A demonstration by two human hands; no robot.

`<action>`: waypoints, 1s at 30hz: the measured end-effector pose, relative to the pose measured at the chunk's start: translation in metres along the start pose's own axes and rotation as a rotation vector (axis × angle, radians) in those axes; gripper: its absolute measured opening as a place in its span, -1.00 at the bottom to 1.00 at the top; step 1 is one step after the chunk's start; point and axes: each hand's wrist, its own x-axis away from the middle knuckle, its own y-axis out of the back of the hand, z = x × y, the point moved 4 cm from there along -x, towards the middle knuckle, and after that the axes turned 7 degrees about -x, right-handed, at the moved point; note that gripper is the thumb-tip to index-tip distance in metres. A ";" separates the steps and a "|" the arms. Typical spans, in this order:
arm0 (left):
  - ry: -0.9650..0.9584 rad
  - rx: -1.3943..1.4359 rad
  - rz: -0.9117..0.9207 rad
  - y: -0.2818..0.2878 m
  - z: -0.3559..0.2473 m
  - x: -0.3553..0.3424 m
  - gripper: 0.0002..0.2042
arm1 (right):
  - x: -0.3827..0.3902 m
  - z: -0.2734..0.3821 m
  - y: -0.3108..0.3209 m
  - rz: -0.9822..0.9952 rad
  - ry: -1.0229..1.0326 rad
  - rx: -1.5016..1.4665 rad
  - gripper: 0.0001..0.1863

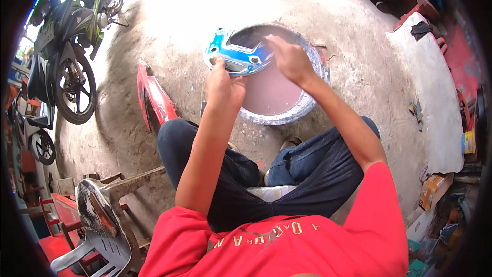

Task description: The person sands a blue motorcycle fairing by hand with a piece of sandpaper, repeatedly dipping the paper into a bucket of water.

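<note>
A blue-and-white motorcycle fairing piece [234, 58], curved and with round holes, is held over a wide round basin. My left hand [225, 88] grips its near edge, thumb on top and the other fingers mostly hidden beneath. At the fairing's right end is my right hand [293, 61], its fingers bent and somewhat blurred. Whether those fingers hold anything small does not show. Cloudy pinkish-grey water [271, 92] fills the basin [266, 120], whose rim is splotched with white and grey. The basin sits on the floor just ahead of my feet.
Left of the basin lies a red-and-white body panel [154, 97]. Parked motorcycles [74, 84] line the left side. A worn plastic chair [110, 246] stands by my left elbow. To the right is a pale slab [442, 113] with a black cloth [421, 30] on it.
</note>
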 end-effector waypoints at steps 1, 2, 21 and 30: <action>-0.014 0.002 -0.003 0.002 -0.003 -0.002 -0.63 | 0.007 0.010 -0.009 0.004 0.013 -0.006 -0.61; 0.002 0.014 0.006 0.004 -0.006 -0.004 -0.64 | 0.026 0.033 -0.023 -0.036 0.290 -0.012 -0.64; -0.028 0.082 0.005 0.022 -0.010 -0.011 -0.65 | 0.046 0.062 -0.041 -0.097 0.549 -0.008 -0.67; 0.001 0.006 0.025 0.016 -0.001 -0.005 -0.64 | 0.041 0.048 -0.042 -0.131 0.630 0.061 -0.65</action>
